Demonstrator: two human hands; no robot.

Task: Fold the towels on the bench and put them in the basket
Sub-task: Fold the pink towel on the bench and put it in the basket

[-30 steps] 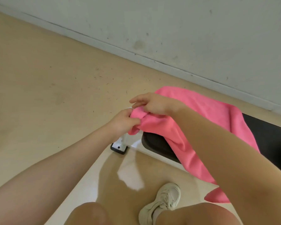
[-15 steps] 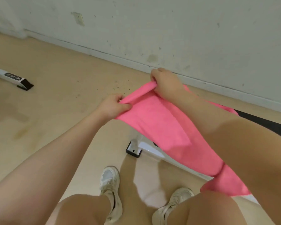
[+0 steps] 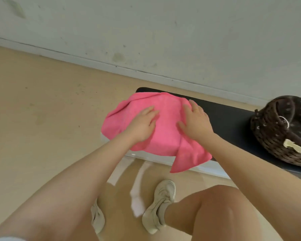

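A pink towel lies folded over on the left end of the black padded bench. One corner of it hangs off the bench's near edge. My left hand lies flat on the towel's left half, fingers straight. Pressing flat on the right half is my right hand, with a ring on one finger. A dark brown wicker basket with a floral cloth lining stands on the bench at the right edge of the view, partly cut off.
The bench runs along a pale wall with a skirting board. Beige floor stretches to the left. My knees and white shoes are below the bench's near edge, beside its white frame.
Both hands held the towel's edge up in the air before. Now the towel lies on the bench and both hands rest flat on it. The view has swung right, showing the basket.
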